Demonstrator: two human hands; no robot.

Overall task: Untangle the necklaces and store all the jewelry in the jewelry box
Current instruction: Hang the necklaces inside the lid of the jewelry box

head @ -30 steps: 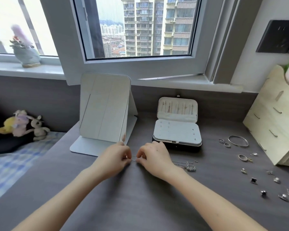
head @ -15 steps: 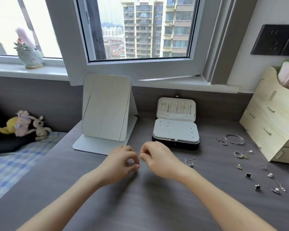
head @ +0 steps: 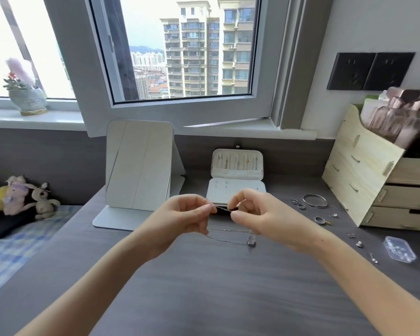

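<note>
Two hands are working close together above the grey desk [head: 204, 287]: the left hand [head: 182, 214] and the right hand [head: 260, 214] are each pinching a thin necklace chain [head: 226, 241] between thumb and fingertips. Its slack is trailing beneath them, with the pendant [head: 251, 241] lying on the desk. Behind the hands, the jewelry box [head: 237, 170] is standing open, and rings [head: 301, 206] and a bangle [head: 315, 200] are lying to its right.

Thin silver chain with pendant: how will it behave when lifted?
Likely floppy: the thin silver chain sags below the left hand and right hand pinching it. Probably light, though its pendant may swing. Fine links look snag-prone.
</note>
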